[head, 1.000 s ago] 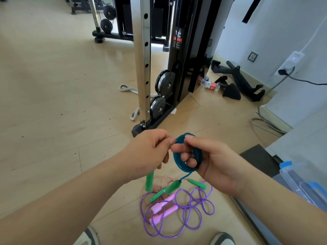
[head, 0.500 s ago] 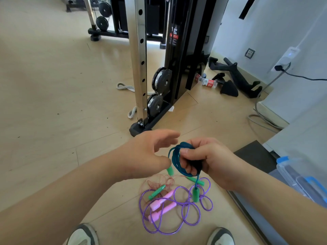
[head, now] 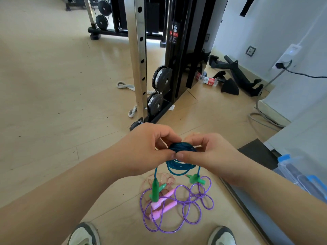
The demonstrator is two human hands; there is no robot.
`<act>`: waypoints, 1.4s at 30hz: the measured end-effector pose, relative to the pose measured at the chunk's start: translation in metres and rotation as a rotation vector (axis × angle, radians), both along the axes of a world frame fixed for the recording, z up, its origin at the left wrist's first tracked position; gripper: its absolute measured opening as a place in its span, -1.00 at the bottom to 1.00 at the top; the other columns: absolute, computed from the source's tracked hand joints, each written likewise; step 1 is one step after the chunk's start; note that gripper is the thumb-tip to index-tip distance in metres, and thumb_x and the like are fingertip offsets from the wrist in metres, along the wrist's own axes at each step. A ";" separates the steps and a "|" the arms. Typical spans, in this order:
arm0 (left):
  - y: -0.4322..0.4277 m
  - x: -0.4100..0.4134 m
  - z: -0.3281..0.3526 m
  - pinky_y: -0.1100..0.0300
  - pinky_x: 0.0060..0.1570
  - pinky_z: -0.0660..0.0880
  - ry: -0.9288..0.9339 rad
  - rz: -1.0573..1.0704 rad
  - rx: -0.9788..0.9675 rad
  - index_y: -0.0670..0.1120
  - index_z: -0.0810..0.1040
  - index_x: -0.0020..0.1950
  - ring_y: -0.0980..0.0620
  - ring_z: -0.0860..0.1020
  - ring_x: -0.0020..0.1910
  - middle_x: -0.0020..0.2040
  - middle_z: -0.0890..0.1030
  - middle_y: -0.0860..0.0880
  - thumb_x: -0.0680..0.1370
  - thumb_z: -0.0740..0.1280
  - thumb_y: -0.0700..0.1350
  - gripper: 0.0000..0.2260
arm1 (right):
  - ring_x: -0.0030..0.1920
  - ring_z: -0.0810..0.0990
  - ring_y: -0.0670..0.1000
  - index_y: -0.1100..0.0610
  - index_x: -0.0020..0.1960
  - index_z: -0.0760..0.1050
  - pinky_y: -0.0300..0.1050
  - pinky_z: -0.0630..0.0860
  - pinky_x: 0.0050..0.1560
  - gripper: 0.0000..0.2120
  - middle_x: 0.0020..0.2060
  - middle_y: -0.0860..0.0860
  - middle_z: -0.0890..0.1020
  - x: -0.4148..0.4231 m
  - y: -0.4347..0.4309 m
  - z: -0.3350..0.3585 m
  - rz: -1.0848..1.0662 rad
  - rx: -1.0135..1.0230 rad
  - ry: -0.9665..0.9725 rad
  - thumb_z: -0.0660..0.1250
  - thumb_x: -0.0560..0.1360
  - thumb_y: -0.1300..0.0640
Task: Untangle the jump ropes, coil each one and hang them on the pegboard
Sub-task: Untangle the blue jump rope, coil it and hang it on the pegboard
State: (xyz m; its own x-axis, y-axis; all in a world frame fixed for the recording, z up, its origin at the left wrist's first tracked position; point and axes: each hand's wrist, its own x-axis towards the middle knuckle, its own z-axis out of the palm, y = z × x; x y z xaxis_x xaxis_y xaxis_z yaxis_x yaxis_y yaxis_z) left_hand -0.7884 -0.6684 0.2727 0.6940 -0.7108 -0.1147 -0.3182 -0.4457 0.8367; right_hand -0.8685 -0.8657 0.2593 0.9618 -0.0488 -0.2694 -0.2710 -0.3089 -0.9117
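Both grips are clamped on the teal rope (head: 179, 166): the left grip (head: 146, 147) and the right grip (head: 210, 154) pinch its coil between thumbs and fingertips, above the pale wooden floor (head: 53, 85). The cord is thin, glossy, see-through plastic wound in tight round loops. Its ends hang down to tapered green handles (head: 154, 190). Beneath, on the floor, a purple rope (head: 192, 222) sprawls in loose tangled curls around chunky pink handles (head: 162, 206), with a faint reddish cord (head: 165, 175) beside it.
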 end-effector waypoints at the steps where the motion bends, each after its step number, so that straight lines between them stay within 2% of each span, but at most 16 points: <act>1: 0.000 0.000 0.000 0.30 -0.10 0.63 -0.001 0.011 -0.010 0.12 0.68 0.08 0.20 0.69 -0.13 -0.11 0.73 0.16 0.51 0.53 -0.16 -0.77 | 0.00 0.71 0.14 0.04 -0.06 0.73 0.25 0.60 0.15 -0.83 -0.12 0.06 0.74 0.000 -0.001 0.000 -0.006 -0.040 -0.011 0.59 0.39 0.03; 3: 0.000 0.001 0.000 0.31 -0.13 0.64 0.009 0.047 -0.046 0.08 0.69 0.07 0.17 0.71 -0.15 -0.13 0.74 0.10 0.50 0.53 -0.21 -0.77 | -0.04 0.71 0.16 0.07 -0.01 0.70 0.29 0.59 0.10 -0.78 -0.09 0.13 0.74 -0.001 -0.003 -0.001 0.006 -0.019 -0.015 0.59 0.40 0.00; 5: 0.002 0.002 -0.001 0.20 -0.09 0.68 0.044 0.104 -0.101 0.03 0.68 0.08 0.10 0.72 -0.16 -0.12 0.75 0.04 0.50 0.52 -0.25 -0.76 | -0.08 0.70 0.19 0.13 0.05 0.66 0.29 0.60 0.04 -0.69 -0.05 0.19 0.73 -0.001 -0.007 -0.001 -0.002 0.026 -0.017 0.59 0.39 0.00; 9: 0.002 -0.001 0.002 0.02 -0.09 0.70 0.183 0.124 -0.098 0.01 0.62 0.23 -0.02 0.72 -0.15 -0.04 0.71 0.00 0.51 0.52 -0.21 -0.68 | -0.14 0.67 0.00 0.07 0.04 0.66 0.13 0.65 0.01 -0.90 -0.11 0.10 0.73 -0.002 -0.008 -0.002 -0.033 -0.060 -0.101 0.49 0.53 0.14; 10: 0.001 -0.002 0.002 0.06 -0.14 0.70 0.211 0.097 -0.051 0.03 0.62 0.24 0.02 0.71 -0.17 -0.04 0.71 0.01 0.53 0.50 -0.18 -0.69 | -0.15 0.66 -0.05 0.02 0.03 0.67 0.04 0.65 -0.04 -0.92 -0.13 0.04 0.73 -0.002 -0.008 -0.003 -0.011 -0.119 -0.115 0.48 0.54 0.13; 13: -0.001 -0.006 0.004 0.24 -0.29 0.61 0.245 0.040 0.054 0.05 0.65 0.05 0.18 0.60 -0.34 -0.13 0.71 0.01 0.57 0.44 -0.12 -0.90 | -0.18 0.63 -0.13 -0.02 0.02 0.68 -0.17 0.54 -0.11 -0.93 -0.15 -0.04 0.71 -0.002 -0.008 -0.006 0.044 -0.174 -0.118 0.47 0.55 0.12; 16: 0.000 -0.004 0.003 0.23 -0.31 0.53 0.280 0.040 0.020 0.03 0.65 0.03 0.17 0.52 -0.39 -0.11 0.70 -0.10 0.58 0.43 -0.11 -0.94 | -0.19 0.60 -0.15 -0.02 0.03 0.67 -0.25 0.49 -0.15 -0.92 -0.16 -0.06 0.72 -0.002 -0.010 -0.008 0.044 -0.124 -0.118 0.45 0.57 0.12; 20: 0.001 -0.005 0.003 0.20 -0.26 0.57 0.271 0.026 -0.017 0.03 0.67 0.05 0.16 0.57 -0.34 -0.14 0.73 -0.05 0.61 0.41 -0.13 -0.92 | -0.20 0.60 -0.08 0.02 0.03 0.68 -0.17 0.53 -0.20 -0.91 -0.16 0.06 0.72 -0.002 -0.010 -0.011 -0.007 -0.033 -0.103 0.48 0.53 0.11; 24: 0.004 0.001 -0.001 0.02 -0.12 0.64 0.220 0.106 -0.030 0.03 0.71 0.01 0.11 0.61 -0.30 -0.15 0.73 -0.06 0.63 0.38 -0.12 -0.89 | -0.21 0.62 -0.02 0.12 0.11 0.68 -0.18 0.57 -0.14 -0.74 -0.15 0.09 0.74 -0.001 -0.016 -0.009 -0.075 0.126 -0.036 0.53 0.43 0.11; 26: 0.006 0.006 -0.001 0.14 -0.15 0.64 0.230 0.164 -0.063 -0.02 0.72 0.01 0.11 0.60 -0.30 -0.15 0.73 -0.10 0.63 0.38 -0.15 -0.88 | -0.20 0.65 -0.01 0.14 0.09 0.69 -0.20 0.57 -0.09 -0.84 -0.19 0.09 0.74 -0.004 -0.021 -0.008 -0.051 0.110 0.005 0.47 0.52 0.23; 28: 0.008 0.010 0.000 0.27 -0.20 0.61 0.246 0.231 -0.105 -0.08 0.73 0.01 0.12 0.59 -0.32 -0.15 0.72 -0.14 0.63 0.38 -0.20 -0.88 | -0.14 0.68 0.01 0.12 0.08 0.69 -0.14 0.57 -0.03 -0.88 -0.17 0.10 0.75 -0.009 -0.024 -0.010 0.005 0.039 0.084 0.41 0.59 0.24; 30: 0.009 0.012 -0.002 0.27 -0.21 0.63 0.242 0.268 -0.106 -0.12 0.73 0.00 0.11 0.59 -0.32 -0.15 0.72 -0.15 0.63 0.38 -0.21 -0.88 | -0.05 0.72 0.09 0.16 0.11 0.66 -0.04 0.62 0.03 -0.87 -0.09 0.13 0.76 -0.012 -0.024 -0.012 0.022 0.032 0.161 0.35 0.63 0.23; 33: 0.008 0.012 -0.006 0.24 -0.17 0.66 0.235 0.301 -0.082 -0.12 0.72 0.02 0.09 0.60 -0.33 -0.13 0.72 -0.20 0.63 0.38 -0.19 -0.88 | 0.03 0.74 0.18 0.21 0.16 0.60 -0.06 0.64 -0.01 -0.86 -0.02 0.13 0.76 -0.013 -0.025 -0.008 0.027 0.065 0.215 0.30 0.65 0.27; 36: 0.007 0.011 -0.008 0.30 -0.23 0.64 0.258 0.324 -0.072 -0.09 0.72 0.02 0.08 0.60 -0.33 -0.14 0.72 -0.18 0.63 0.38 -0.19 -0.89 | 0.08 0.73 0.13 0.26 0.16 0.58 0.07 0.60 0.11 -0.85 0.03 0.14 0.75 -0.015 -0.023 -0.002 0.036 0.169 0.208 0.36 0.60 0.26; 39: 0.005 0.007 -0.009 0.30 -0.25 0.62 0.316 0.305 -0.057 -0.10 0.72 0.00 0.06 0.59 -0.30 -0.12 0.73 -0.17 0.62 0.38 -0.20 -0.89 | -0.10 0.64 0.00 0.20 0.07 0.66 -0.08 0.52 -0.15 -0.82 -0.06 0.08 0.71 -0.010 -0.018 0.008 -0.108 0.389 0.089 0.46 0.48 0.20; 42: 0.002 0.002 -0.010 0.20 -0.13 0.59 0.351 0.258 -0.012 -0.04 0.73 0.02 0.10 0.58 -0.23 -0.13 0.76 -0.04 0.63 0.40 -0.13 -0.89 | -0.28 0.56 0.00 0.16 0.06 0.67 -0.16 0.51 -0.35 -0.82 -0.19 0.08 0.61 -0.005 -0.013 0.014 -0.244 0.621 -0.010 0.39 0.47 0.21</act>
State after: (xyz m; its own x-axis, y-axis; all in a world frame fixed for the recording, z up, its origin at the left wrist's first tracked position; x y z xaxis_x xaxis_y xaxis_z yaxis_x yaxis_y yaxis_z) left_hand -0.7864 -0.6664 0.2623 0.7698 -0.5218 -0.3677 0.1069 -0.4626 0.8801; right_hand -0.8739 -0.8783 0.2732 0.9456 -0.1036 -0.3085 -0.2571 0.3434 -0.9033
